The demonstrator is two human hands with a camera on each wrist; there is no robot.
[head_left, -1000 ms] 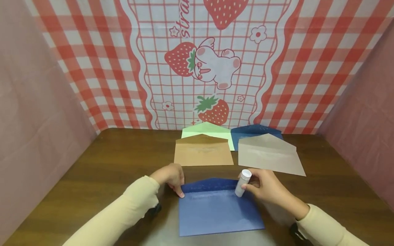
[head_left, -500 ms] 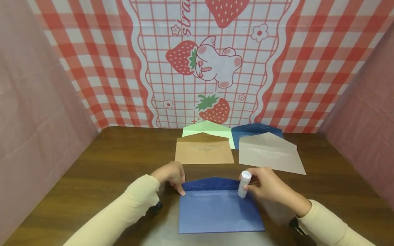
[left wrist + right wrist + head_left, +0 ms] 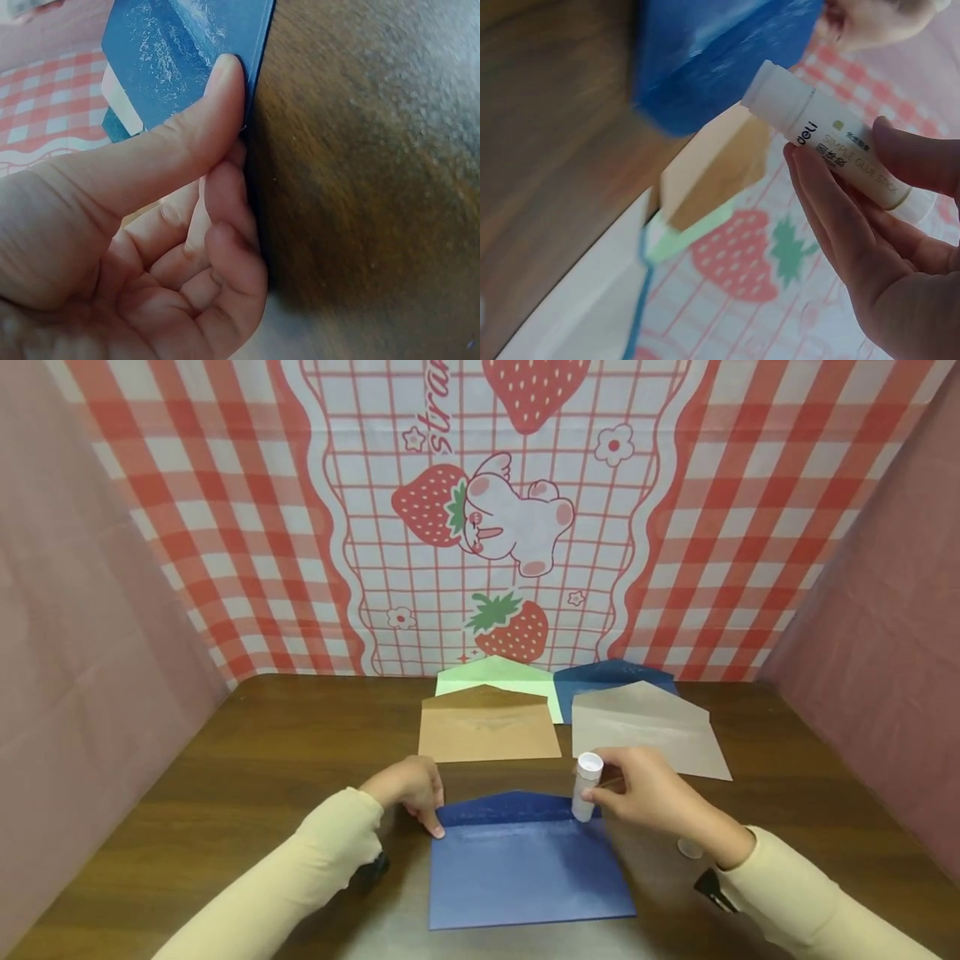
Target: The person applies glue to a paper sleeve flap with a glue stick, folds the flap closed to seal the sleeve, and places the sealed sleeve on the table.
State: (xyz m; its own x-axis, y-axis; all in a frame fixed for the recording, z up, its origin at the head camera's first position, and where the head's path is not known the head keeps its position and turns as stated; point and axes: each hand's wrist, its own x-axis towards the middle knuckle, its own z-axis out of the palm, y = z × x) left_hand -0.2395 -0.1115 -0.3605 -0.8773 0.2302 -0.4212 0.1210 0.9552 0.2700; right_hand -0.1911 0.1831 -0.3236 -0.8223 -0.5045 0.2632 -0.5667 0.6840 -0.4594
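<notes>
Glue stick (image 3: 836,142) — likely light, rigid; right hand (image 3: 648,789) pinches its barrel, the best grip. Blue envelope (image 3: 525,872) — likely thin, creasable; left hand (image 3: 411,788) pinches its edge, the safest hold.

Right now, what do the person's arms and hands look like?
The left sleeve and right sleeve are plain pale yellow, long, ending near the wrists. A dark piece shows under each cuff, too unclear to identify. The left hand and right hand wear no gloves.
</notes>
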